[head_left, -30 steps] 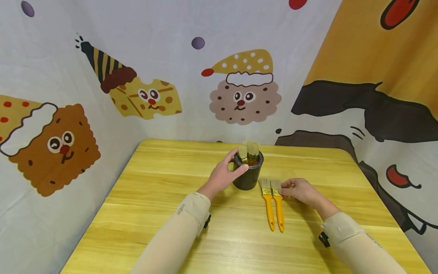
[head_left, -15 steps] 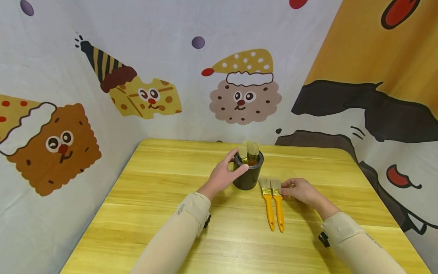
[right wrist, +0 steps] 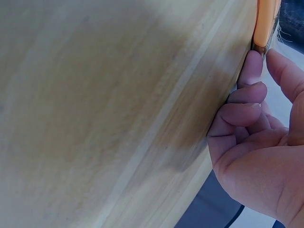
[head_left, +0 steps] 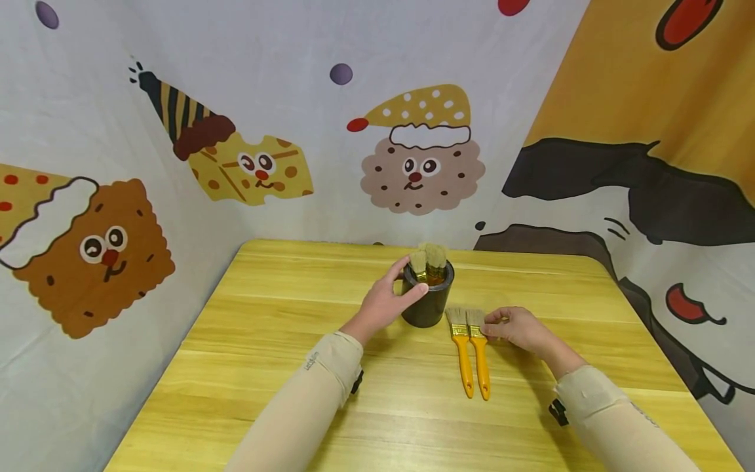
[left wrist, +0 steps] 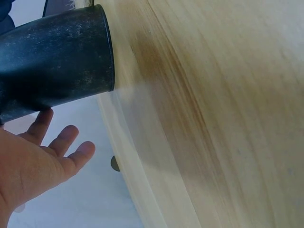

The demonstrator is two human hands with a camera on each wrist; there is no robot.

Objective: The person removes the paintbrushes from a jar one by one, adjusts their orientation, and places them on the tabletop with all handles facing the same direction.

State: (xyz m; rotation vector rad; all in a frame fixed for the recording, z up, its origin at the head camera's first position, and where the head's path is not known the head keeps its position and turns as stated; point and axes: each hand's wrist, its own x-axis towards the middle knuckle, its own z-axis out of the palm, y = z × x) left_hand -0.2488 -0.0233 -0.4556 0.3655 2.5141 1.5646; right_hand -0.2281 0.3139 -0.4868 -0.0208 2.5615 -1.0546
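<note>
A dark cup (head_left: 426, 305) stands upright near the middle of the table, bristles up on the several brushes (head_left: 435, 257) inside it. My left hand (head_left: 386, 300) holds the cup at its rim, thumb across the front and fingers at the left side. In the left wrist view, the other fingers (left wrist: 64, 142) spread below the dark cup wall (left wrist: 61, 57). Two paintbrushes with yellow handles lie side by side, a left paintbrush (head_left: 463, 357) and a right paintbrush (head_left: 480, 360). My right hand (head_left: 519, 328) pinches the right paintbrush by its metal ferrule, remaining fingers curled.
The wooden table (head_left: 265, 367) has its back edge against a white cloth backdrop (head_left: 283, 39) printed with cartoon figures. The paintbrushes lie just in front of the cup, to its right. In the right wrist view, the orange handle (right wrist: 266, 21) shows at top right.
</note>
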